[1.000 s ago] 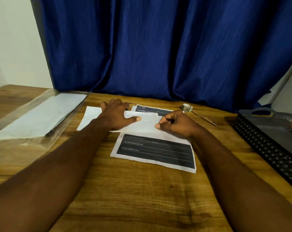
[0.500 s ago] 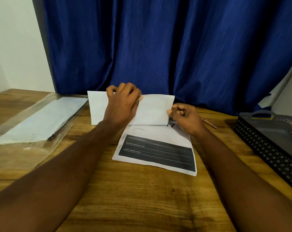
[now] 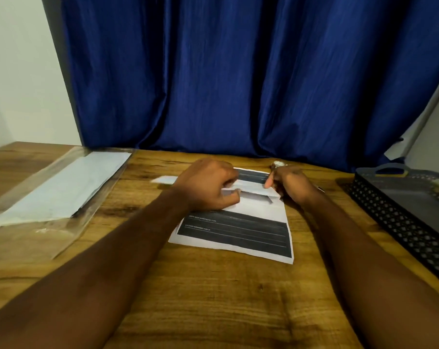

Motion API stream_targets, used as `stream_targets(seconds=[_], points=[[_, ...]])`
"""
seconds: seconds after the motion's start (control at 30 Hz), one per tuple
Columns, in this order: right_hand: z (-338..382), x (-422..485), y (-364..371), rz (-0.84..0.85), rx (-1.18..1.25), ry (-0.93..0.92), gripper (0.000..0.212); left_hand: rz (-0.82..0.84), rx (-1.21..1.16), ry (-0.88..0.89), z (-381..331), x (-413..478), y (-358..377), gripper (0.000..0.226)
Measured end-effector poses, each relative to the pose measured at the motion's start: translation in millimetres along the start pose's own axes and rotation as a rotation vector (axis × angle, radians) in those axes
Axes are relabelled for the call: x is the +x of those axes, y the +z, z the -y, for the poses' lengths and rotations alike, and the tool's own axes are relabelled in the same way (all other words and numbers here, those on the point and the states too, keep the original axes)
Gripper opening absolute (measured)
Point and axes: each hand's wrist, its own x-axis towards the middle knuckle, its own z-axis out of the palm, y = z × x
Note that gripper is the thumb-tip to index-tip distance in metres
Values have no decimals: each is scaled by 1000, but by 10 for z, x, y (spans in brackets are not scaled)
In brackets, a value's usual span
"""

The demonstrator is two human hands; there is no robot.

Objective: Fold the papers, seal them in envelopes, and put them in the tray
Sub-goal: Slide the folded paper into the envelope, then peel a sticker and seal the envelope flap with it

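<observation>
A white envelope (image 3: 253,189) lies low over the top of a printed paper (image 3: 238,231) with dark bands, in the middle of the wooden table. My left hand (image 3: 205,188) grips the envelope around its middle; the envelope's left end sticks out past my wrist. At the envelope's right end is my right hand (image 3: 290,183), fingers curled on the edge and index finger pressing down. A black mesh tray (image 3: 394,217) stands at the right edge of the table, apart from both hands.
A clear plastic sleeve (image 3: 37,222) holding several white envelopes (image 3: 67,185) lies at the left. A small tape roll (image 3: 278,164) sits just behind my right hand. A blue curtain hangs behind the table.
The envelope stood upright in my hands half a second ago; it has now come down flat over the printed paper. Both hands came down with it.
</observation>
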Motion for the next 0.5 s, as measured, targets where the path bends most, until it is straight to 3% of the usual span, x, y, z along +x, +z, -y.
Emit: stream_targets(seconds=[0.1,0.33,0.5], points=[[-11,-5,16,-16,-209,-6,36,29,-20,-39,0,28,103,57],[13,23,0,21,-478,-67,30,54,-49,-92,58,70,262,42],[-102,103,-27,-208,-513,-137,23,99,-103,-114,47,95,317,56]])
